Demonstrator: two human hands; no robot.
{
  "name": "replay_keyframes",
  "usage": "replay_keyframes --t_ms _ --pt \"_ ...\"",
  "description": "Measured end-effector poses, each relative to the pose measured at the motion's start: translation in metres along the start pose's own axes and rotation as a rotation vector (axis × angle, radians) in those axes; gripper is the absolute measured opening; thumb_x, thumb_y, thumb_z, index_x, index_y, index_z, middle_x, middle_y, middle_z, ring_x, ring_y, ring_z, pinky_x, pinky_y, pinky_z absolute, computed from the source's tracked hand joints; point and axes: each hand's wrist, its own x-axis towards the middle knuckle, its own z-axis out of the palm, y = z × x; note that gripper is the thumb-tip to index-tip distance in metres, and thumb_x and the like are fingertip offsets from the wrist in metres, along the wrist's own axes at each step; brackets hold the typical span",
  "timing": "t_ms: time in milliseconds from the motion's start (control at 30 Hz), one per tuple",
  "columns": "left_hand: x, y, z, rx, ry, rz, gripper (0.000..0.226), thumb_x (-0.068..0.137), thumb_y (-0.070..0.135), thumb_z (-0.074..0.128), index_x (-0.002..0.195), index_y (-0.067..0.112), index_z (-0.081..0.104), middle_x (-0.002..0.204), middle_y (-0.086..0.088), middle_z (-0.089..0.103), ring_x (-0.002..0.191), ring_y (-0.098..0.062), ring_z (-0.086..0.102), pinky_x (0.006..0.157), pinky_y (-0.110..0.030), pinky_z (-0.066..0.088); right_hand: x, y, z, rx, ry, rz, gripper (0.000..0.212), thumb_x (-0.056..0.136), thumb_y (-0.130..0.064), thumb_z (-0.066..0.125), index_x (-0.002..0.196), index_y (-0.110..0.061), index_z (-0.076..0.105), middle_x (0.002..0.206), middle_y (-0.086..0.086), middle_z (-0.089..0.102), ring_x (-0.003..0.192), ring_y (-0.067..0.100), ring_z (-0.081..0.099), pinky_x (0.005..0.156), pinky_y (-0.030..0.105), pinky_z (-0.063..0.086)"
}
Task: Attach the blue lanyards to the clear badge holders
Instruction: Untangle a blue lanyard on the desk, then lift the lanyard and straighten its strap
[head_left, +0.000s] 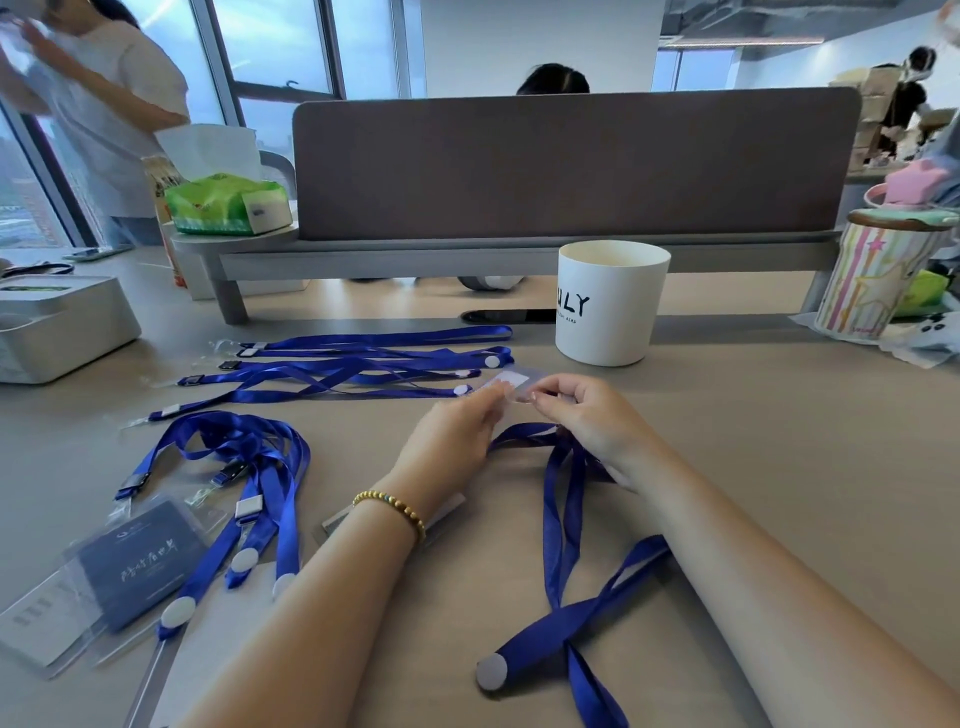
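Open office, big windows at far left; a beige counter (753, 467) runs up to a grey-brown divider screen (571, 166). Other people stand or sit in the background.

Both hands meet near the middle of the counter. Left hand (452, 436) and right hand (587, 415) pinch a clear badge holder (506, 384) between them, fingers curled onto its near edge, one hand at each side. The holder is slightly raised and tilted; whether its far edge touches the counter is unclear. A gold bead bracelet (395, 509) sits on the left wrist.

One blue lanyard (561, 545) trails from under the hands toward the viewer, its straps crossing, ending in a white round clasp (492, 671) flat on the counter. Whether its clip is already on the holder is hidden by the fingers.

Far left of the hands: a row of loose blue lanyards (337, 369) laid out lengthwise. Nearer left: a bunched group of lanyards (260, 467) clipped to a stack of badge holders (104, 587) with dark cards inside.

Behind the hands, a white cup (608, 306) with black lettering. Far right, a striped lidded tin (878, 280). Left, a green tissue pack (228, 202) on a grey riser; a white box (57, 327) at the left edge.
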Motion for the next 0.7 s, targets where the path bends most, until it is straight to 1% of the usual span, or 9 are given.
replay_keyframes --t_ms 33,100,167,233,333,433,533,600,700 --pt "0.001 0.0 -0.001 0.034 0.058 0.001 0.036 0.095 0.014 0.045 0.131 0.018 0.047 0.116 -0.007 0.064 0.102 -0.023 0.063 0.09 -0.032 0.05 0.0 -0.002 0.0 0.024 -0.001 0.011 0.013 0.092 -0.021 0.057 0.091 -0.021 0.07 0.096 0.002 0.073 0.092 0.011 0.064 0.082 0.021 0.047" --pt "0.001 0.005 -0.001 0.08 0.124 -0.005 0.04 0.095 0.009 0.044 0.134 0.017 0.043 0.112 -0.007 0.065 0.099 -0.024 0.064 0.087 -0.033 0.052 0.0 -0.006 -0.001 0.07 0.005 0.049 0.015 0.094 -0.018 0.054 0.095 -0.015 0.068 0.062 -0.02 0.066 0.067 -0.001 0.056 0.064 0.014 0.038" --pt "0.001 0.012 0.0 0.092 0.167 -0.026 0.042 0.095 0.008 0.042 0.137 0.016 0.039 0.104 -0.008 0.067 0.089 -0.026 0.065 0.081 -0.035 0.054 0.0 -0.006 0.0 0.062 0.04 0.095 0.016 0.095 -0.017 0.052 0.09 -0.013 0.067 0.042 -0.021 0.054 0.055 0.001 0.045 0.056 0.015 0.033" --pt "0.003 0.015 -0.002 0.155 0.197 -0.018 0.044 0.094 0.007 0.042 0.137 0.015 0.036 0.106 -0.009 0.065 0.089 -0.025 0.064 0.079 -0.034 0.054 0.0 -0.007 0.002 0.024 0.082 0.12 0.02 0.093 -0.015 0.051 0.079 -0.017 0.064 0.05 -0.015 0.054 0.053 0.004 0.041 0.053 0.017 0.032" --pt "0.005 0.01 -0.008 0.349 0.174 -0.025 0.051 0.091 0.003 0.046 0.139 0.014 0.032 0.135 -0.006 0.05 0.117 -0.022 0.054 0.089 -0.03 0.049 0.004 -0.004 0.0 0.041 0.177 0.132 0.024 0.092 -0.011 0.047 0.073 -0.019 0.059 0.06 -0.003 0.049 0.052 0.011 0.037 0.052 0.023 0.031" --pt "0.006 0.009 -0.017 0.437 -0.006 -0.118 0.041 0.094 0.009 0.042 0.133 0.021 0.04 0.115 -0.005 0.06 0.099 -0.023 0.059 0.079 -0.032 0.051 0.008 -0.005 -0.01 0.24 0.249 0.128 0.025 0.092 -0.004 0.037 0.075 -0.015 0.052 0.047 -0.007 0.037 0.049 0.014 0.03 0.044 0.022 0.026" --pt "0.004 0.012 -0.02 0.488 -0.279 -0.095 0.027 0.095 0.027 0.043 0.119 0.018 0.054 0.102 -0.004 0.061 0.089 -0.022 0.059 0.075 -0.032 0.051 0.009 -0.01 -0.02 0.446 0.299 0.114 0.03 0.091 0.003 0.027 0.078 -0.014 0.048 0.056 -0.001 0.037 0.051 0.014 0.031 0.043 0.02 0.028" --pt "0.003 0.011 -0.018 0.43 -0.398 -0.115 0.046 0.09 0.052 0.042 0.111 0.015 0.059 0.107 -0.004 0.059 0.095 -0.019 0.057 0.076 -0.029 0.048 0.008 -0.012 -0.023 0.595 0.306 0.103 0.031 0.092 0.005 0.027 0.08 -0.013 0.048 0.063 0.003 0.038 0.054 0.014 0.034 0.051 0.022 0.031" --pt "0.001 0.021 -0.019 0.218 -0.319 -0.12 0.05 0.085 0.061 0.041 0.104 0.018 0.059 0.109 0.0 0.054 0.099 -0.015 0.052 0.083 -0.029 0.048 0.008 -0.011 -0.027 0.693 0.313 0.09 0.031 0.094 0.005 0.027 0.082 -0.014 0.048 0.069 0.004 0.046 0.06 0.016 0.047 0.061 0.026 0.039"
